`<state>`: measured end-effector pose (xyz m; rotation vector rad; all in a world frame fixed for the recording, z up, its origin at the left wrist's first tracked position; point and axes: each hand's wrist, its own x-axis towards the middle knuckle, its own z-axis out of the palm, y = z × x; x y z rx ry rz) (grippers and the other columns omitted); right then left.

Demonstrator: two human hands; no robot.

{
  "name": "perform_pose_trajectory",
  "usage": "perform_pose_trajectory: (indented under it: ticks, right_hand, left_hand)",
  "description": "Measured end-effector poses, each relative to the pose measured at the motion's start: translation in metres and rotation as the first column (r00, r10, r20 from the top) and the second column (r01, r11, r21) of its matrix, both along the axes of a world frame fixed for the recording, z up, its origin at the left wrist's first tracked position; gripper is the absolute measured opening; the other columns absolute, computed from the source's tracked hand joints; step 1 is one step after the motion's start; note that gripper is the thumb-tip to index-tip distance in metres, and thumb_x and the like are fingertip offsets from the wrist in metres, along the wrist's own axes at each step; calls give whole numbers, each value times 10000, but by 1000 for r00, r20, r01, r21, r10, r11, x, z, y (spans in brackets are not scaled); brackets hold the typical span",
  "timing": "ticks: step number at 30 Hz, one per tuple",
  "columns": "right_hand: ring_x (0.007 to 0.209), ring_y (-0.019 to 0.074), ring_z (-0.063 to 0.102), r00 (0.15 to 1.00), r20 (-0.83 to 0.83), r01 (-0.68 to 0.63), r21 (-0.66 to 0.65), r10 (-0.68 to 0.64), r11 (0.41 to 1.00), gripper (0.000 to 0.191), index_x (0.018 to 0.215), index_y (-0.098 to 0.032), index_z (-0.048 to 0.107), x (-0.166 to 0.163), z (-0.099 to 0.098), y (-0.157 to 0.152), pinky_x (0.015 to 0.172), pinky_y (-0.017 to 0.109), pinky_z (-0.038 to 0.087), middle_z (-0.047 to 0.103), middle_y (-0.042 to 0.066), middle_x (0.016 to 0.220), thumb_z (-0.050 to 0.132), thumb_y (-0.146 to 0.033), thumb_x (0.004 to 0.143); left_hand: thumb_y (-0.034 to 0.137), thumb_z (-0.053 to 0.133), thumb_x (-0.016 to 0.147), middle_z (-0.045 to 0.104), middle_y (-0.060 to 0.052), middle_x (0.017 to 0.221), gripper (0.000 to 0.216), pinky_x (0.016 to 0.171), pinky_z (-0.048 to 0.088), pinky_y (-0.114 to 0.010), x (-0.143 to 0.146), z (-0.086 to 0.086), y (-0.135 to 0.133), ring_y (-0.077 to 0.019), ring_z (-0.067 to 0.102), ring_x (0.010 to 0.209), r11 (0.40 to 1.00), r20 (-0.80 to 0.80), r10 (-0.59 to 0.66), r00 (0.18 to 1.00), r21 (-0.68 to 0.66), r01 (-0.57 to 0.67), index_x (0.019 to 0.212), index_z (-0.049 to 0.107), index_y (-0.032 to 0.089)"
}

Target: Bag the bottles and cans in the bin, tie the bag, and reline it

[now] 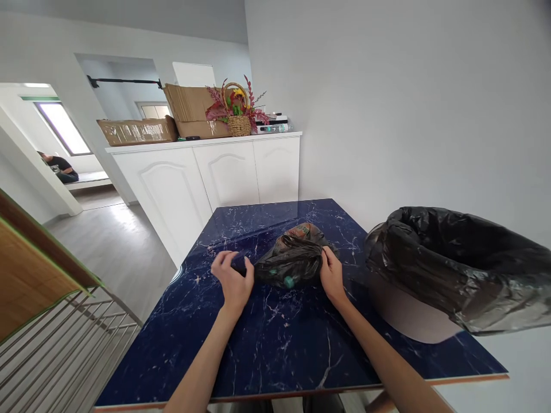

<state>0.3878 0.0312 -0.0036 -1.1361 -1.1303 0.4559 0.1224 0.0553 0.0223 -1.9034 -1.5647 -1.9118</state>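
Note:
A small black plastic bag (289, 259), stuffed with rubbish, lies in the middle of the dark blue marbled table (275, 344); something green and orange shows through it. My left hand (232, 279) is closed on the bag's twisted left end. My right hand (332, 274) presses and grips the bag's right side, fingers curled into the plastic.
A waste bin lined with a black bag (447, 269) stands on the table's right side, against the white wall. Behind the table are white cabinets (206, 172) carrying cardboard boxes and a flower basket (238, 112). A metal railing (64, 344) is at left; a person sits far back left.

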Motion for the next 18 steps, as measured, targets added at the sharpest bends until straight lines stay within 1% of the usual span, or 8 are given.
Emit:
perform_pose_trajectory:
  ticks: [2, 4, 5, 6, 9, 12, 14, 18]
  right_hand:
    - [802, 231, 525, 996, -35, -82, -5, 82, 997, 423, 824, -255, 601, -3, 1, -1, 753, 330, 413, 599, 30, 810, 468, -599, 1031]
    - [802, 240, 534, 981, -72, -180, -16, 178, 984, 427, 795, -258, 628, -6, 2, -2, 750, 338, 432, 613, 32, 788, 529, -618, 1002]
    - [800, 243, 540, 970, -95, -228, -22, 225, 973, 428, 785, -259, 642, -8, 2, -3, 748, 343, 442, 619, 33, 777, 560, -628, 986]
    - [796, 247, 548, 956, -120, -274, -28, 269, 961, 428, 780, -261, 656, -9, 2, -3, 744, 349, 453, 624, 33, 765, 589, -638, 970]
    - [768, 247, 567, 904, -204, -393, -43, 376, 919, 417, 790, -268, 694, -11, 2, -3, 724, 359, 477, 627, 28, 725, 672, -664, 915]
    - [750, 240, 588, 846, -284, -483, -47, 452, 875, 406, 802, -268, 714, -9, 1, -2, 714, 358, 491, 630, 24, 714, 732, -668, 872]
    - [748, 229, 595, 812, -329, -523, -42, 483, 851, 393, 800, -265, 714, -6, 1, -1, 718, 352, 491, 639, 23, 739, 752, -651, 862]
    - [761, 219, 603, 754, -393, -583, -30, 526, 812, 347, 813, -259, 728, -2, 4, 0, 733, 354, 490, 670, 31, 817, 766, -600, 864]
  left_hand:
    - [241, 684, 953, 648, -142, 1262, 274, 1159, 374, -587, 8, 0, -16, -335, 577, 1294, 979, -317, -152, 936, 81, 186, 1209, 585, 227]
    - [182, 634, 987, 689, -116, 1271, 319, 1123, 445, -524, 16, -3, -31, -297, 628, 1255, 921, -560, -292, 775, 53, 386, 1290, 567, 251]
    - [182, 626, 999, 689, -115, 1315, 367, 1110, 474, -487, 20, -4, -36, -284, 634, 1272, 898, -609, -342, 716, 13, 441, 1349, 541, 255]
    - [202, 626, 1011, 679, -123, 1363, 413, 1098, 495, -460, 22, -5, -39, -280, 630, 1299, 888, -625, -373, 686, -26, 460, 1405, 511, 249]
    - [294, 640, 1034, 670, -156, 1383, 488, 1042, 530, -466, 23, -8, -38, -310, 634, 1294, 906, -615, -384, 689, -105, 411, 1481, 461, 212]
    - [271, 606, 1050, 725, -104, 1107, 252, 897, 536, -450, 20, -8, -33, -287, 686, 1040, 923, -596, -356, 720, -104, 371, 1295, 577, 218]
    - [222, 572, 1056, 699, -63, 949, 86, 842, 510, -428, 18, -6, -34, -258, 661, 915, 921, -597, -353, 720, -87, 380, 1131, 614, 226]
    - [187, 600, 1022, 684, -42, 931, 63, 848, 501, -398, 20, -5, -47, -234, 640, 912, 899, -615, -388, 686, -90, 428, 1060, 607, 236]
